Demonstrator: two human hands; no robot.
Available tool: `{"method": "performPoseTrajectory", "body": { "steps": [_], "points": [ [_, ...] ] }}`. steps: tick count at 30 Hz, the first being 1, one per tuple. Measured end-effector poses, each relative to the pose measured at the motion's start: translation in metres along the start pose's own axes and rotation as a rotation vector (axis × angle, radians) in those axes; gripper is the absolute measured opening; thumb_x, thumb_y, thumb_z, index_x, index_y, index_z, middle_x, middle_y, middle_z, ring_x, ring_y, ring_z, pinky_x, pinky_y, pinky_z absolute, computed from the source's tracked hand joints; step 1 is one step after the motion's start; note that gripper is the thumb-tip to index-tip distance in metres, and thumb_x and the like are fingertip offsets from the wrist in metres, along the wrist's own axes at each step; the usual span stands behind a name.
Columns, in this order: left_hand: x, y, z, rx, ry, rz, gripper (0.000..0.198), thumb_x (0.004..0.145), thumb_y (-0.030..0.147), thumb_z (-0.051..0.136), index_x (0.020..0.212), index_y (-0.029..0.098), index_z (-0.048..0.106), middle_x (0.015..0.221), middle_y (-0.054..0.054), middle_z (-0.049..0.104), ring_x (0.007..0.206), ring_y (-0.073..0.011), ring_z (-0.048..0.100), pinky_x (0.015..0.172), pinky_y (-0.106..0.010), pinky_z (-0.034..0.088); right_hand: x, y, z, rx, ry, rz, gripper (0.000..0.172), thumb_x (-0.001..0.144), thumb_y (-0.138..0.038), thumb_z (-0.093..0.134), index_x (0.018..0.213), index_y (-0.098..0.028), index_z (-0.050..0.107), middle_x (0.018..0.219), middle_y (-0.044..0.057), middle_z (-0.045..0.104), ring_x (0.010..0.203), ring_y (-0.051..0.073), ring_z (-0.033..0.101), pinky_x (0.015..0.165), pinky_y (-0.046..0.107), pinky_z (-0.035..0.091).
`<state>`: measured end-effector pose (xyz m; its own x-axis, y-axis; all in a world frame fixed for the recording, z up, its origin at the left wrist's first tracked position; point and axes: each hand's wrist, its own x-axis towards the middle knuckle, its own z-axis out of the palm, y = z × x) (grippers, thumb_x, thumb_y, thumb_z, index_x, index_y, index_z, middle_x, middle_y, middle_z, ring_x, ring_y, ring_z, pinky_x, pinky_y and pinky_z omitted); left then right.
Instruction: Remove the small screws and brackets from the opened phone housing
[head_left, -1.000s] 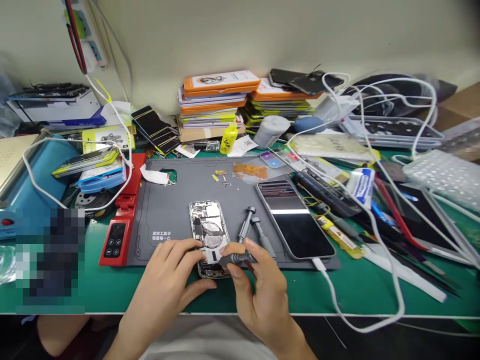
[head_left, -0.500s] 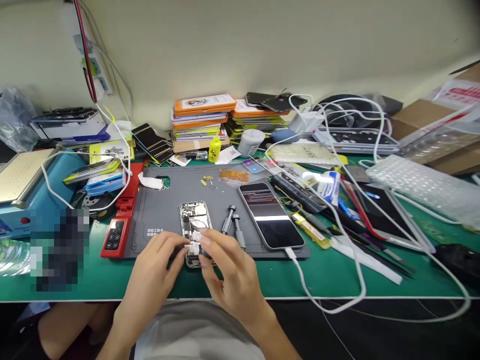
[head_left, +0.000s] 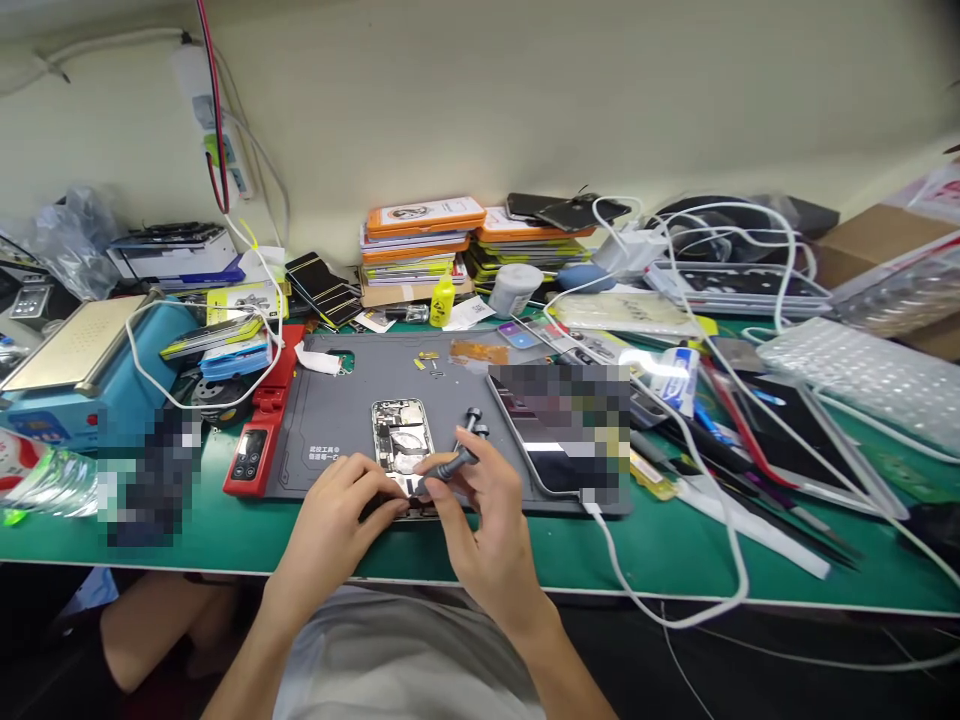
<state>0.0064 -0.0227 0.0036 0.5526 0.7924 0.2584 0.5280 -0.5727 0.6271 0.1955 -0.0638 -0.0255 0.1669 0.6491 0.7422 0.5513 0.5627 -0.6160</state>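
- The green table (head_left: 232, 540) carries everything; goods are crowded along its back and sides, which seems to keep the stretch before the person workable.
- On it lies the dark mat (head_left: 349, 390), probably there as a flat, protective work surface.
- Both bare forearms come in from the near edge and angle inward, so the hands meet over the uncovered phone (head_left: 405, 440).
- The right hand (head_left: 484, 525) has its grip closed around a grey screwdriver (head_left: 448, 466), fingers curled above and thumb beneath, slanting it down toward the phone.
- The left hand (head_left: 330, 520) lies palm-down, fingers bent, thumb and index drawn close at the phone's lower end, likely to steady it; I can't tell whether they pinch anything.
- The larger phone (head_left: 532, 420) lies to the right, screen up, its lower end toward the person, where the white cable (head_left: 622, 565) plugs in.
- The uncovered phone lies flat near the mat's front edge, innards upward, presumably for easy reach; its lower end is partly covered by fingers.
- The screwdriver's tip is hidden.
- Tiny parts (head_left: 430, 364) sit beyond the phone, perhaps kept apart against loss.
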Motion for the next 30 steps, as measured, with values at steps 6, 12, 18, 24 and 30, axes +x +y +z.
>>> {"method": "performPoseTrajectory", "body": {
  "steps": [6, 12, 18, 24, 30],
  "points": [
    [-0.001, 0.003, 0.000, 0.014, 0.014, -0.014, 0.018, 0.121, 0.026, 0.052, 0.106, 0.025, 0.062, 0.106, -0.003, 0.072, 0.095, -0.0230, 0.066, 0.086, -0.036, 0.051, -0.009, 0.005, -0.013, -0.038, 0.056, -0.077, 0.067, 0.113, -0.012, 0.062, 0.174, -0.027, 0.039, 0.115, 0.010, 0.076, 0.098, 0.020, 0.083, 0.078, 0.032, 0.075],
    [-0.003, 0.007, -0.002, -0.046, 0.014, -0.063, 0.027, 0.124, 0.031, 0.039, 0.105, 0.025, 0.058, 0.101, -0.002, 0.070, 0.090, -0.0223, 0.062, 0.082, -0.036, 0.048, -0.011, 0.008, -0.019, -0.071, -0.031, -0.114, 0.071, 0.111, -0.010, 0.064, 0.175, -0.026, 0.037, 0.118, 0.011, 0.078, 0.101, 0.020, 0.084, 0.086, 0.034, 0.075],
    [-0.003, 0.010, -0.003, -0.129, -0.003, -0.120, 0.032, 0.123, 0.031, 0.036, 0.101, 0.025, 0.057, 0.097, -0.002, 0.068, 0.090, -0.0222, 0.062, 0.083, -0.037, 0.047, -0.009, 0.008, -0.020, -0.054, -0.100, -0.129, 0.072, 0.110, -0.005, 0.062, 0.175, -0.023, 0.037, 0.116, 0.012, 0.077, 0.105, 0.020, 0.083, 0.092, 0.034, 0.073],
    [-0.002, 0.010, -0.002, -0.102, 0.009, -0.117, 0.029, 0.123, 0.029, 0.039, 0.101, 0.025, 0.058, 0.097, -0.001, 0.070, 0.089, -0.0215, 0.063, 0.082, -0.036, 0.047, -0.005, 0.006, -0.022, -0.007, -0.130, -0.127, 0.071, 0.109, -0.003, 0.058, 0.174, -0.021, 0.036, 0.112, 0.011, 0.076, 0.099, 0.018, 0.081, 0.092, 0.032, 0.072],
    [-0.002, 0.009, -0.002, -0.060, 0.019, -0.084, 0.027, 0.122, 0.027, 0.041, 0.101, 0.026, 0.058, 0.098, -0.001, 0.072, 0.089, -0.0213, 0.065, 0.080, -0.035, 0.048, -0.004, 0.005, -0.023, 0.003, -0.134, -0.109, 0.068, 0.110, -0.004, 0.057, 0.173, -0.021, 0.036, 0.113, 0.012, 0.076, 0.098, 0.019, 0.081, 0.090, 0.034, 0.073]
  ]
}}
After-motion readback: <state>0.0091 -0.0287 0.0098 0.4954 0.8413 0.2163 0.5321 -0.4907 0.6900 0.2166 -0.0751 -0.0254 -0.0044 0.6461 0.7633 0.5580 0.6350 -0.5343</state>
